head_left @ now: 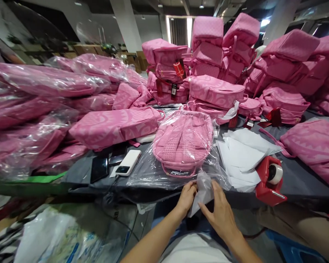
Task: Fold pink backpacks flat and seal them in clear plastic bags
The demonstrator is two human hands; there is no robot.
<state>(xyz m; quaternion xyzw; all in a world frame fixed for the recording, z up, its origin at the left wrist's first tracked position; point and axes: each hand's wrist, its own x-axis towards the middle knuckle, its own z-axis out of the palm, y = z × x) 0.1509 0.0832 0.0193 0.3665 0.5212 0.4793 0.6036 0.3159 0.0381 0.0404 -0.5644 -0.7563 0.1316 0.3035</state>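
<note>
A pink backpack (183, 140) lies in a clear plastic bag (142, 171) at the table's front edge, its padded, strapped side up. Just in front of it, a translucent whitish sheet (204, 190) stands crumpled between my hands; whether it is part of the bag I cannot tell. My left hand (186, 199) is closed at the sheet's left edge, fingertips curled and partly hidden. On the other side my right hand (220, 212) holds the sheet loosely, its thumb at the lower edge and its fingers along the right side.
White papers (242, 153) and a red tape dispenser (271, 180) lie to the right. Left of the bag are a white power bank (128, 162) and a dark phone (99, 169). Wrapped pink backpacks (44, 78) pile up at left; more backpacks (208, 54) are stacked behind.
</note>
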